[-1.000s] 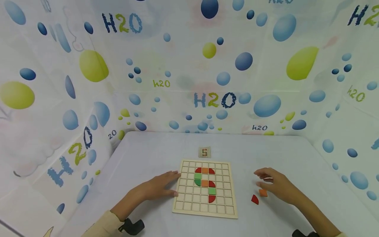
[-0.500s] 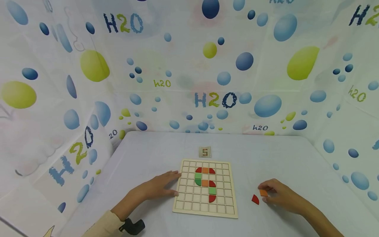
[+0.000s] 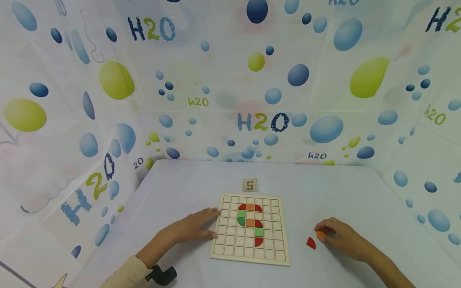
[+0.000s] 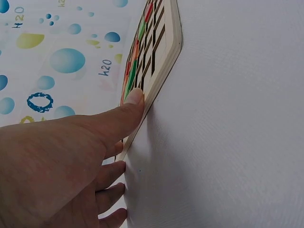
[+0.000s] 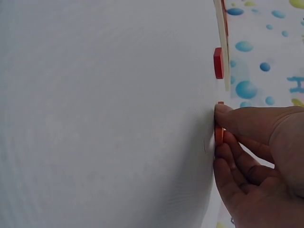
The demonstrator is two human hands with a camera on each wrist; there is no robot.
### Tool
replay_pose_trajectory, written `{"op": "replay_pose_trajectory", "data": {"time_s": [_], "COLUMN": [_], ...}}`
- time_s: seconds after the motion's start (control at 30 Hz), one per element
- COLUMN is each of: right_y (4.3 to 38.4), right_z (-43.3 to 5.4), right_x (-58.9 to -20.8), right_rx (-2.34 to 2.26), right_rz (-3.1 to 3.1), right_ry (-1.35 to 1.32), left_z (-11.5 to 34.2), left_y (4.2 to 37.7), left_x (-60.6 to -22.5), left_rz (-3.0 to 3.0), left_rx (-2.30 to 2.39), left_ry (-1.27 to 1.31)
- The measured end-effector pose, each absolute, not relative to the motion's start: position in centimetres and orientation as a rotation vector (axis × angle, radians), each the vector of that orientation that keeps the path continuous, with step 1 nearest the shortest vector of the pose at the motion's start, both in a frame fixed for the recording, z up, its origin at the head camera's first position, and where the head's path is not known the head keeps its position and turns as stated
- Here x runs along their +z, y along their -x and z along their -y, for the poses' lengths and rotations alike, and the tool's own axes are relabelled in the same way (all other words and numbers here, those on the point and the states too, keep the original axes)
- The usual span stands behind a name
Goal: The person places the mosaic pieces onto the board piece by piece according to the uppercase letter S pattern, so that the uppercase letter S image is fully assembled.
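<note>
A wooden grid board (image 3: 234, 251) lies on the white table, with red, orange and green tiles set in its cells in a curving figure. My left hand (image 3: 192, 227) rests against the board's left edge, fingers fairly straight; in the left wrist view the thumb (image 4: 128, 111) touches the rim. To the right of the board, my right hand (image 3: 342, 239) pinches an orange square tile (image 3: 320, 234) at the tabletop. The right wrist view shows that tile (image 5: 219, 135) between thumb and fingers. Beside it lies a red quarter-round tile (image 3: 311, 243), untouched.
Behind the board sits a small card (image 3: 250, 185) printed with a gridded figure like an S. White cloth covers the table (image 3: 180, 188). Patterned sheets (image 3: 216, 80) with blue and green drops stand at the back and both sides. A black strap device (image 3: 161, 275) is on the left wrist.
My right hand has come down onto the orange tile and now pinches it, the fingers closing further over it. The left hand and the board stay in place.
</note>
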State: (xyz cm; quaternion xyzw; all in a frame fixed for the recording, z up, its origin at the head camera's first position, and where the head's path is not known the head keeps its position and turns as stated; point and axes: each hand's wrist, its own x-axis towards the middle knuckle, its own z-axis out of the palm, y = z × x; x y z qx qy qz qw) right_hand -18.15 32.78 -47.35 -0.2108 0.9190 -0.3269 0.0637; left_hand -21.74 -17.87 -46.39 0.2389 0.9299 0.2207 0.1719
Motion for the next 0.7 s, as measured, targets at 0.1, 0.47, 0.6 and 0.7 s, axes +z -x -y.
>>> {"op": "replay_pose_trajectory", "data": {"time_s": [0.1, 0.47, 0.6, 0.7], "right_y": [18.2, 19.4, 19.8, 19.9], "right_z": [-32.7, -30.0, -28.1, -26.5], "right_x": [-47.3, -46.6, -46.1, -45.8], "right_rx": [-0.985, -0.913, -0.924, -0.927], "right_rz": [-2.767, -2.800, -2.793, -2.783], "right_ry": [0.621, 0.424, 0.405, 0.467], "left_z": [17.8, 17.8, 17.8, 17.8], "left_y": [21.7, 21.6, 21.5, 21.5], "left_x": [-46.2, -46.2, -46.1, -46.0], "left_rz": [-2.637, -2.635, -2.637, -2.638], "left_rx": [0.623, 0.639, 0.637, 0.628], "left_ry": [-0.691, -0.703, -0.705, -0.703]}}
